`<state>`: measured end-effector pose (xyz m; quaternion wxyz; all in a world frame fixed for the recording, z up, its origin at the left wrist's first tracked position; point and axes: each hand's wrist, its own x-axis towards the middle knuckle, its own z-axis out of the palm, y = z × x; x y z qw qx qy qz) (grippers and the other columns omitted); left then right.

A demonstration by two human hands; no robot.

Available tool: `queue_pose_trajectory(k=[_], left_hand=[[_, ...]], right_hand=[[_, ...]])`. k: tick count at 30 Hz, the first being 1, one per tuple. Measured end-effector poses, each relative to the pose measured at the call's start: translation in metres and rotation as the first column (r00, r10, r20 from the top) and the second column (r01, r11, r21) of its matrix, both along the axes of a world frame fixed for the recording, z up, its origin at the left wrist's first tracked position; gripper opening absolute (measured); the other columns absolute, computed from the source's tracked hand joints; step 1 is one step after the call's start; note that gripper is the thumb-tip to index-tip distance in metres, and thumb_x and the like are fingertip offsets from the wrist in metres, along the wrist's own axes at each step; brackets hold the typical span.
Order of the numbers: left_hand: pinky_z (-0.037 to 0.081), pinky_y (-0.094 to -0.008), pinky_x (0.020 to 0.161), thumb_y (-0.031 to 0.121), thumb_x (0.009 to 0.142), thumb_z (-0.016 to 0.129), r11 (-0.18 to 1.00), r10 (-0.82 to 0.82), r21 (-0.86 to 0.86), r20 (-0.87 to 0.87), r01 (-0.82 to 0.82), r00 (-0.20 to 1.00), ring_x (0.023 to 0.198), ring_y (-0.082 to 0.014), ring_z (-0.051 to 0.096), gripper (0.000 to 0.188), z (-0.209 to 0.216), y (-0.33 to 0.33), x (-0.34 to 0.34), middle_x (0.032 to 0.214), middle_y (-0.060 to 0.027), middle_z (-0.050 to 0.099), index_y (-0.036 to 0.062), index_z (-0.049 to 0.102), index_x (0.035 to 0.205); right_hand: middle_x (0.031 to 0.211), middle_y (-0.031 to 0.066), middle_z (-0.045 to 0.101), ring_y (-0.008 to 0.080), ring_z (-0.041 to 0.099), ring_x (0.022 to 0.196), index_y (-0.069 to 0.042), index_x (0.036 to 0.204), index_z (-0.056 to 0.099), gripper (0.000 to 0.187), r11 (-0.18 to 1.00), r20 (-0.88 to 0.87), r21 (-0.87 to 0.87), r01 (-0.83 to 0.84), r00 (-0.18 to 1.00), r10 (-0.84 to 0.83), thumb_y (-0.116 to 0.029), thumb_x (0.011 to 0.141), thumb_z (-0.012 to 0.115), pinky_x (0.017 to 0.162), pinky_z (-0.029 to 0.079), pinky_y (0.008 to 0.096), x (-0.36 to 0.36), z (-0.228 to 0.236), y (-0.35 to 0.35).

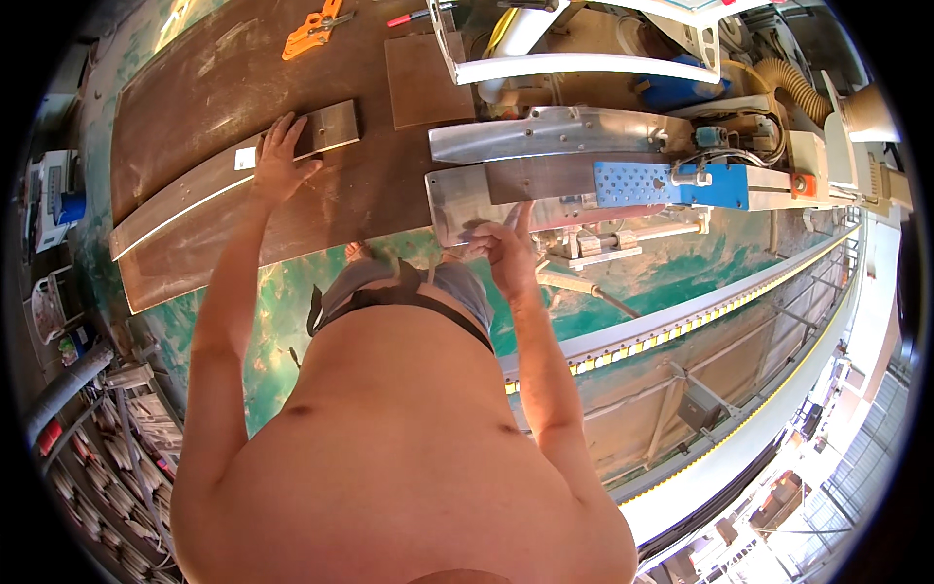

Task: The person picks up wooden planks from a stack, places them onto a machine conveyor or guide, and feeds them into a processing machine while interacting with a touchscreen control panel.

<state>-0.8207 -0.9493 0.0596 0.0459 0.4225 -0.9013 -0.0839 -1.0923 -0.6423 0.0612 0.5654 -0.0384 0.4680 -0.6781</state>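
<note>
My left hand (280,164) lies with its fingers spread on a long, narrow wooden board (190,209). Just beside that hand, a white label (245,158) is stuck on the board. My right hand (508,255) is at the near edge of a shiny metal plate (452,200), its index finger stretched out and the other fingers loosely bent. That fingertip reaches the near edge of a flat brown piece (540,180) resting on the plate; whether it touches I cannot tell. Nothing shows in the grasp of the right hand.
A blue perforated plate (637,183) and a metal bar (555,136) belong to the machine at right. On the brown tabletop (214,88) lie an orange tool (313,34) and a brown square panel (428,83). A white frame (589,68) hangs above. A rail (681,311) crosses the right side.
</note>
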Motion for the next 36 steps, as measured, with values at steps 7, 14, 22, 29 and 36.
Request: queue_pose_trajectory(k=[7, 14, 22, 29, 36], left_hand=[[0.033, -0.0425, 0.11, 0.024, 0.072, 0.078, 0.979, -0.078, 0.188, -0.021, 0.081, 0.997, 0.132, -0.0316, 0.041, 0.077, 0.014, -0.017, 0.001, 0.144, -0.0106, 0.043, 0.0145, 0.044, 0.141], [0.04, -0.0408, 0.105, 0.016, 0.065, 0.08, 0.95, -0.184, 0.241, -0.081, 0.199, 0.98, 0.123, -0.033, 0.049, 0.074, 0.027, 0.02, 0.016, 0.133, -0.0134, 0.052, 0.0101, 0.052, 0.133], [0.03, -0.0485, 0.11, 0.015, 0.06, 0.08, 0.893, -0.265, 0.318, -0.201, 0.318, 0.943, 0.121, -0.0302, 0.048, 0.072, 0.048, 0.103, -0.012, 0.13, -0.0088, 0.054, 0.0128, 0.056, 0.128], [0.017, -0.0557, 0.116, 0.025, 0.063, 0.083, 0.844, -0.342, 0.315, -0.307, 0.434, 0.888, 0.137, -0.0299, 0.032, 0.089, 0.051, 0.156, -0.074, 0.149, -0.0108, 0.034, 0.0159, 0.043, 0.141], [0.014, -0.0573, 0.116, 0.026, 0.061, 0.086, 0.925, -0.239, 0.304, 0.001, 0.228, 0.971, 0.143, -0.0327, 0.021, 0.104, 0.052, 0.118, 0.011, 0.155, -0.0125, 0.021, 0.0197, 0.03, 0.149]], right_hand=[[0.095, 0.0224, 0.065, 0.0255, 0.066, 0.071, -0.012, 0.15, -0.015, 0.081, 0.992, -0.015, 0.012, 0.129, 0.992, -0.128, -0.007, 0.096, 0.044, 0.07, 0.055, 0.0335, -0.05, -0.007, 0.01], [0.085, 0.0176, 0.066, 0.0201, 0.064, 0.067, 0.005, 0.137, 0.038, 0.047, 0.876, -0.153, 0.107, 0.47, 0.878, -0.453, -0.006, 0.092, 0.047, 0.065, 0.055, 0.0312, -0.043, 0.0, -0.003], [0.083, 0.0115, 0.068, 0.0145, 0.063, 0.063, 0.005, 0.112, 0.059, 0.035, 0.959, -0.218, 0.262, -0.109, 0.961, 0.168, -0.026, 0.095, 0.058, 0.056, 0.052, 0.0253, 0.028, 0.013, 0.014], [0.076, 0.0113, 0.068, 0.0185, 0.065, 0.061, 0.001, 0.106, 0.061, 0.032, 0.893, -0.175, 0.446, 0.064, 0.984, 0.017, -0.028, 0.092, 0.064, 0.055, 0.053, 0.0271, -0.004, -0.026, 0.047], [0.103, 0.0164, 0.065, 0.0211, 0.066, 0.077, -0.001, 0.142, 0.027, 0.058, 0.783, -0.08, 0.141, 0.605, 0.796, -0.6, -0.014, 0.094, 0.056, 0.063, 0.055, 0.0293, -0.034, -0.001, 0.053]])
